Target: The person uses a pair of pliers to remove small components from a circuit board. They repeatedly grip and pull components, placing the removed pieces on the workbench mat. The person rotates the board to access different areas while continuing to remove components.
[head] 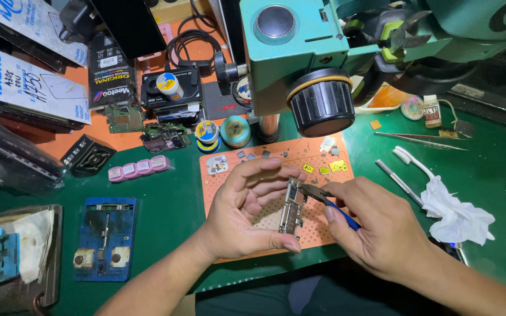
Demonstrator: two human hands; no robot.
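A small circuit board (292, 206) stands on its edge above the orange perforated mat (229, 175), near the middle of the green table (177, 199). The left hand (244, 210) pinches it between the thumb below and the fingertips above, so the board is held upright and does not lie on the mat. The right hand (379, 231) is closed around a tool with a blue handle (329, 202), and the dark metal tip of this tool touches the upper part of the board. It looks like small pliers or cutters, but the tip is too small to tell for sure.

The step in hand seems to be working on a part at the top of the board, maybe lifting or pulling a small metal cover. The next move asks for a steady left grip and a gentle, small pull from the tool, because the board is thin.

Around them, tiny yellow and grey parts (323, 168) lie on the far side of the mat. A microscope (317, 58) hangs over the far side. To the right lie a white brush (412, 161), tweezers (420, 139) and a crumpled tissue (455, 213). To the left is a blue holder (105, 237).
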